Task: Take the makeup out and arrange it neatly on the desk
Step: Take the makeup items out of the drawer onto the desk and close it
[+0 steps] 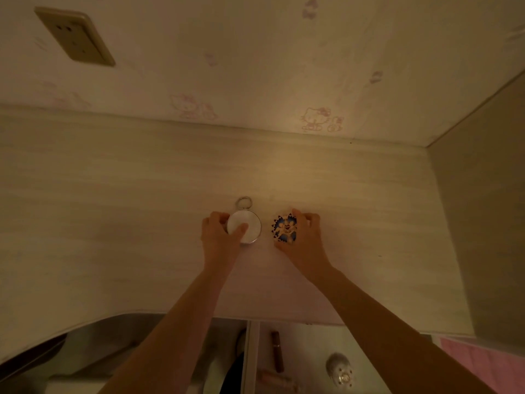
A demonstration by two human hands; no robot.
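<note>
A round white compact point(250, 227) with a metal rim and a ring at its top lies on the pale wooden desk point(142, 194). My left hand point(220, 231) grips it, thumb across its lid and fingers round its left edge. Just to its right sits a small compact with a blue and white pattern point(285, 228). My right hand point(305, 233) holds that one from its right side, fingers curled over its top edge. Both items rest side by side near the middle of the desk.
An open drawer point(306, 354) below the desk's front edge holds a dark brown tube point(277, 351), a pinkish tube point(272, 376) and a silvery round item point(339, 368). A wall socket point(75, 36) sits upper left. A side panel point(483, 223) bounds the desk on the right.
</note>
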